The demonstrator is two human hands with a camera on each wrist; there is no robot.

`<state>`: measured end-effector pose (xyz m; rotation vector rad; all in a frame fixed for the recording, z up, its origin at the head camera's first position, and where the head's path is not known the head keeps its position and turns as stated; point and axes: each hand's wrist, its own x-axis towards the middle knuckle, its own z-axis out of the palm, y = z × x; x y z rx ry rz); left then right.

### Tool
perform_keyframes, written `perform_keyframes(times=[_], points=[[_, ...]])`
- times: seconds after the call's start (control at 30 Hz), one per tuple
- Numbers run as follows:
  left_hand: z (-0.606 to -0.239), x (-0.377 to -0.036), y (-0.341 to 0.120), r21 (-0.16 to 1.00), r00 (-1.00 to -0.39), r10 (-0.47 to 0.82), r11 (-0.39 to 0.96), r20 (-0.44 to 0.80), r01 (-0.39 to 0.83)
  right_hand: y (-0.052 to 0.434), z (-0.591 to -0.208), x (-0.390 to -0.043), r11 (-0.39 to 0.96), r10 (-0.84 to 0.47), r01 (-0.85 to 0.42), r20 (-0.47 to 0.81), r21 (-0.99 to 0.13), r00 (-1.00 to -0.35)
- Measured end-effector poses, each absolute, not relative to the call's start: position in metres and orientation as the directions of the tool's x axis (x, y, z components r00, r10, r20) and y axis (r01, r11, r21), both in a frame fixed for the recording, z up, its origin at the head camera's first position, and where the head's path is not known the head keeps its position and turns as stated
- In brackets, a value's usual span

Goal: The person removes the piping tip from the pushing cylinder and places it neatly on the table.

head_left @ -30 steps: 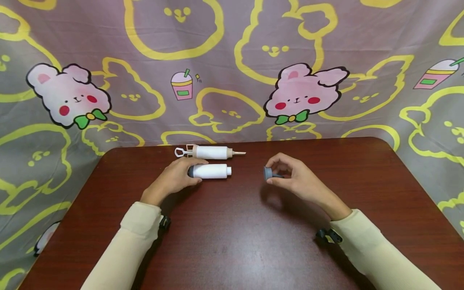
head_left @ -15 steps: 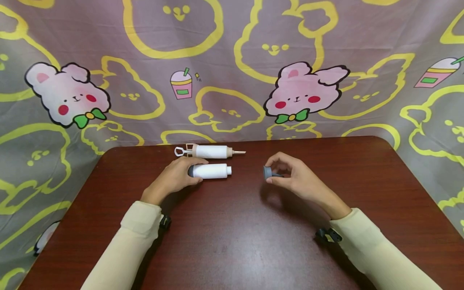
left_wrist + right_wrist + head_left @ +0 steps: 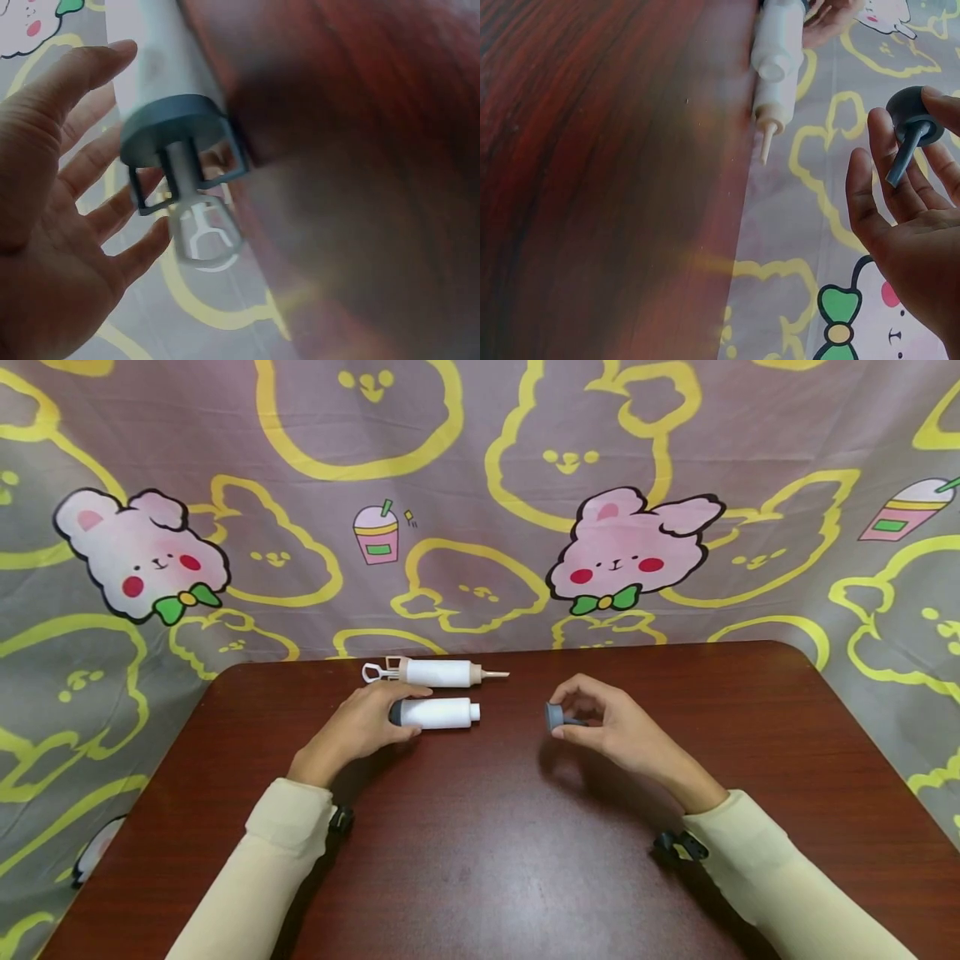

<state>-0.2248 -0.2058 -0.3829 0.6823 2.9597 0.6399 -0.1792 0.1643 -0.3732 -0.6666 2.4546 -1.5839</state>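
A white-barrelled syringe [image 3: 442, 713] lies on its side over the table, its uncapped neck facing right. My left hand [image 3: 360, 722] holds it near its dark grey end, thumb on the near side and fingers on the far side. The left wrist view shows that grey collar [image 3: 180, 124] with two finger loops and a pale plunger ring [image 3: 178, 247]. Over to the right, my right hand [image 3: 615, 722] pinches a grey nozzle cap [image 3: 553, 717] between thumb and fingers. Its thin spout [image 3: 906, 159] points back toward the palm, and its wide side faces the syringe across a gap.
Behind the held syringe lies a second one with beige fittings [image 3: 438, 674], its nozzle attached and pointing right. The dark wood table [image 3: 480, 860] ends at a patterned cloth [image 3: 465, 485] hung along the back and sides.
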Motion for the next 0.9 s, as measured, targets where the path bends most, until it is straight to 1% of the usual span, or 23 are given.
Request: perform_keyframes(times=[0.2, 0.33, 0.47, 0.67, 0.9], points=[[-0.37, -0.217, -0.198, 0.383, -0.879, 0.466, 0.796, 0.106, 0.468, 0.163, -0.372, -0.18, 0.346, -0.439, -0.291, 0.12, -0.892, -0.89], [-0.361, -0.208, -0.189, 0.392, -0.86, 0.488, 0.769, 0.151, 0.505, 0.162, -0.372, -0.18, 0.347, -0.436, -0.29, 0.12, -0.892, -0.892], [-0.354, -0.201, -0.178, 0.402, -0.83, 0.511, 0.728, 0.224, 0.556, 0.161, -0.372, -0.18, 0.347, -0.432, -0.289, 0.122, -0.892, -0.894], [-0.351, -0.194, -0.163, 0.36, -0.767, 0.541, 0.678, 0.345, 0.641, 0.16, -0.371, -0.181, 0.36, -0.427, -0.316, 0.146, -0.878, -0.893], [-0.355, -0.191, -0.148, 0.312, -0.73, 0.572, 0.664, 0.374, 0.679, 0.156, -0.371, -0.183, 0.353, -0.423, -0.319, 0.153, -0.88, -0.893]])
